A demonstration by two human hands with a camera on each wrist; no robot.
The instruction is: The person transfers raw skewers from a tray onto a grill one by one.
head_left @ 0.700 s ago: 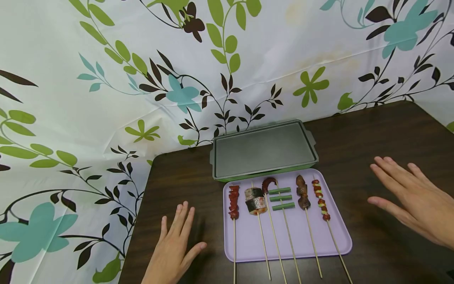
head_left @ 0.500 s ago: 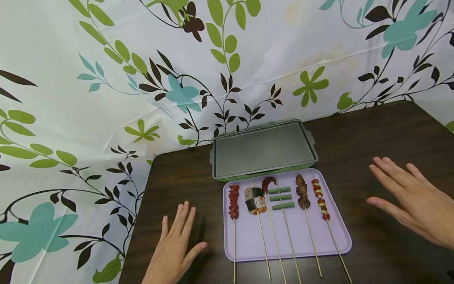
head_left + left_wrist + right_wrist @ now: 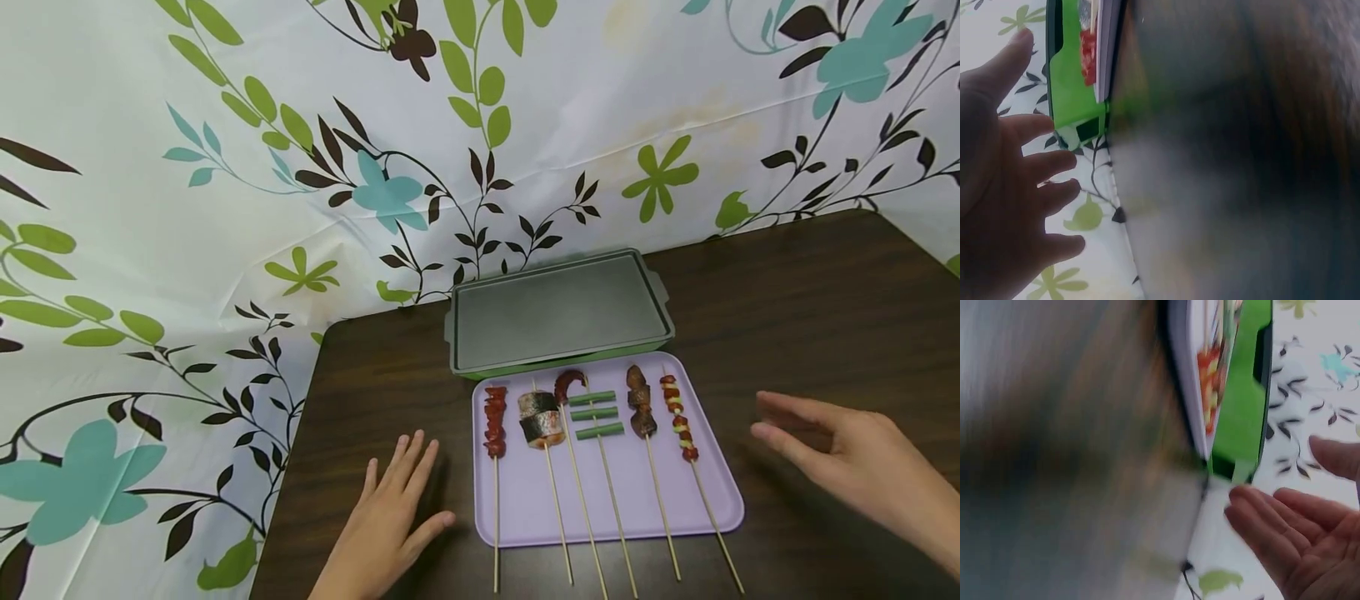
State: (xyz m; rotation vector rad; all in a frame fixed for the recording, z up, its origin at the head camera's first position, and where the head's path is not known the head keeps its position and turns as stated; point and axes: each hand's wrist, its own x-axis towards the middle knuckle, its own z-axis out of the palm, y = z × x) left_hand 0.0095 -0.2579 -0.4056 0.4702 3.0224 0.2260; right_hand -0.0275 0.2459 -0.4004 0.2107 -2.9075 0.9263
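Observation:
A lilac tray (image 3: 525,517) bears several skewers on thin sticks. From left to right lie a red meat skewer (image 3: 495,422), a rolled fish-skin piece (image 3: 542,419), a dark red curled tentacle (image 3: 570,387), green stalks (image 3: 597,414), brown meat chunks (image 3: 641,402) and a red-and-yellow skewer (image 3: 679,418). My left hand (image 3: 386,521), fingers spread and straight, is left of the tray, holding nothing. To the tray's right my right hand (image 3: 855,458) has its fingers loosely bent, thumb apart from them, with nothing between. In the right wrist view that hand (image 3: 1304,540) shows its palm.
Behind the tray stands a green grill with a flat grey plate (image 3: 558,312), its side handles sticking out. The dark wooden table (image 3: 787,317) meets a white patterned cloth (image 3: 262,208) at the back and left. Stick ends jut past the tray's front rim.
My right hand has come down and turned, its fingers going from spread to loosely bent. My left hand has shifted slightly right, toward the tray. Tray and skewers stay put.

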